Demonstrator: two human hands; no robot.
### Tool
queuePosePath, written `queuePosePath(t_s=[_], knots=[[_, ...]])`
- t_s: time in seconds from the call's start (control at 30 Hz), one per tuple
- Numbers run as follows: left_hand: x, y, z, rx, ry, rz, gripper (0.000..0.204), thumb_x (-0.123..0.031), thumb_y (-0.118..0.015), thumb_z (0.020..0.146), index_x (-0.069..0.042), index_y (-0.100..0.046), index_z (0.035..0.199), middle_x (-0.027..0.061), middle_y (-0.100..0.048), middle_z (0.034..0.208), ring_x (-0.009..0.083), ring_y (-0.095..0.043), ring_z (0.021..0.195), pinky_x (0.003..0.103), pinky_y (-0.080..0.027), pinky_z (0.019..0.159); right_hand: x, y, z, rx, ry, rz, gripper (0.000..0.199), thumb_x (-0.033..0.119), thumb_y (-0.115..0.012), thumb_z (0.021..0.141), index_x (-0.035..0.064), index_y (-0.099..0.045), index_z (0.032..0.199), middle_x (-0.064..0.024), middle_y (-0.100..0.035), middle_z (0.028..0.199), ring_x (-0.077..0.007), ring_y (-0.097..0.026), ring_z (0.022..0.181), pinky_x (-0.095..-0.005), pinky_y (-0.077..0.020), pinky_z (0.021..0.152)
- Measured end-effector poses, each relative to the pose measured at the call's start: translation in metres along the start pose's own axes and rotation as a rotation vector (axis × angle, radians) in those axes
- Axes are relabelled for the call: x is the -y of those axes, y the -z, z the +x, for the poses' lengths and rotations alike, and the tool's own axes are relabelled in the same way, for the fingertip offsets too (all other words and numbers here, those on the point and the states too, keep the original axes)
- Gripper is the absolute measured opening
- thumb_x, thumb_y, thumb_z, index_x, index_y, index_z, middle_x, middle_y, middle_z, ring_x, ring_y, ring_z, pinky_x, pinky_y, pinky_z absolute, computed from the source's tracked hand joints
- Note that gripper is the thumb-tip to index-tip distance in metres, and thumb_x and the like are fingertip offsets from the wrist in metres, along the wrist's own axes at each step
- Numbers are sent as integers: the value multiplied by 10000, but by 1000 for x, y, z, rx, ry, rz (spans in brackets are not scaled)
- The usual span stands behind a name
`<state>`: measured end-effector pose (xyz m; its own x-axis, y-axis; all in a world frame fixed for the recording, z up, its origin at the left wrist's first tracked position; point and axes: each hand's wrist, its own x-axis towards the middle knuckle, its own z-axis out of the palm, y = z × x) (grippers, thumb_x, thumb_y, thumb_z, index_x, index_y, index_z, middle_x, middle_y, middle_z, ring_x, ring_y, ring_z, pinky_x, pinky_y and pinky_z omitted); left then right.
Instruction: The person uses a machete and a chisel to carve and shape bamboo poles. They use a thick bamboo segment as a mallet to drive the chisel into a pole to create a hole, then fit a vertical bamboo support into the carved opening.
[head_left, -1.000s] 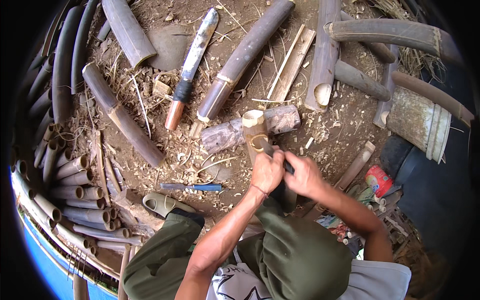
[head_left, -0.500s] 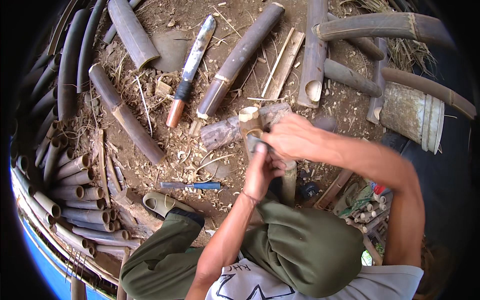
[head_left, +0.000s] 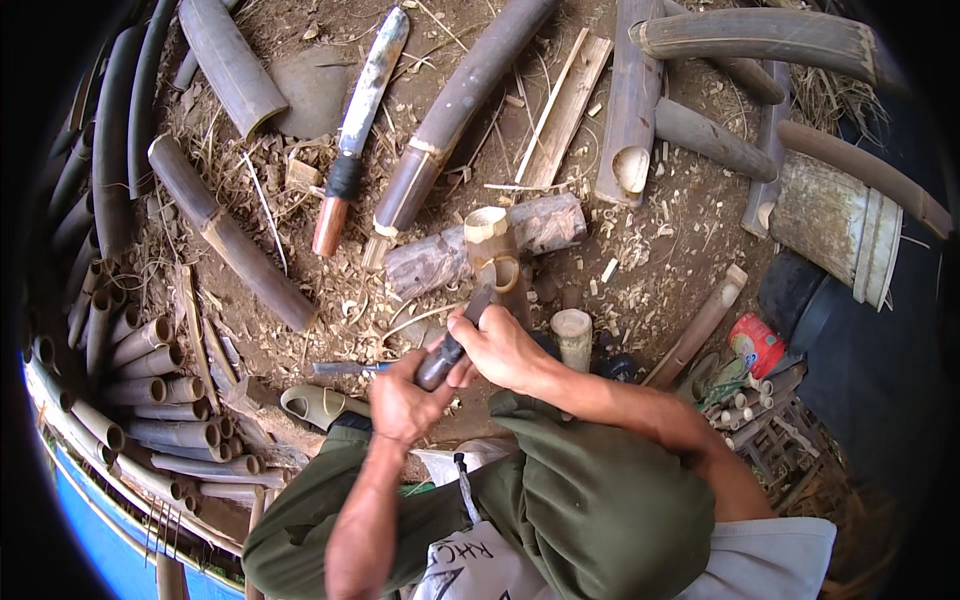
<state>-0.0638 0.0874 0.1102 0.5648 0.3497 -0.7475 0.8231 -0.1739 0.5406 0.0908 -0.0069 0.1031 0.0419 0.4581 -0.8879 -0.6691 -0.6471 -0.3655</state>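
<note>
A brown bamboo piece, with a pale cut rim and a round hole in its side, leans over a short log in front of me. Both my hands are closed on a dark-handled knife, its blade slanting up to the edge of the side hole. My left hand grips the handle low down. The fingers of my right hand are wrapped round it nearer the blade. A blue-handled chisel lies on the ground beyond my left hand, its handle partly hidden by that hand.
A machete with a wooden grip lies farther off among bamboo lengths and shavings. Cut bamboo tubes are stacked at left. At right are a bamboo frame, a dirty white bucket and a red can.
My hands have come down and left, away from over the bamboo's side hole, which now shows. My right arm has dropped lower, uncovering the red can and a bamboo stub.
</note>
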Motion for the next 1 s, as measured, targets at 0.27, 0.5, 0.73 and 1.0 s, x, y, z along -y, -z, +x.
queuePosePath(t_s=[0.27,0.5,0.73,1.0], knots=[[-212,83,78,400,-587,1120,102,-221,-693,822,-135,-742,845,52,-713,731,201,-711,700,348,-563,628,19,32,-13,16,-85,1350,311,290,-440,1010,38,-619,1041,-86,-690,829,-208,-686,689,-341,-572,636],[-170,94,48,381,-604,1179,91,-165,-663,836,-75,-651,837,55,-679,764,195,-681,672,335,-516,580,-27,29,-10,454,-37,1212,385,366,-446,1033,34,-623,1114,-96,-698,918,-223,-708,727,-337,-583,644],[-66,18,-23,159,-254,535,392,-178,-742,717,-78,-523,1026,132,-635,830,310,-682,663,443,-568,590,-36,43,-30,38,-104,489,282,268,-615,945,10,-677,1040,-70,-710,886,-123,-599,565,-269,-511,531],[-46,-59,-22,35,-200,530,385,-111,-643,800,-76,-457,1135,198,-617,844,339,-670,653,467,-558,610,-55,38,-23,-206,111,382,309,327,-573,979,33,-664,956,-39,-695,764,-95,-611,642,-244,-469,572]])
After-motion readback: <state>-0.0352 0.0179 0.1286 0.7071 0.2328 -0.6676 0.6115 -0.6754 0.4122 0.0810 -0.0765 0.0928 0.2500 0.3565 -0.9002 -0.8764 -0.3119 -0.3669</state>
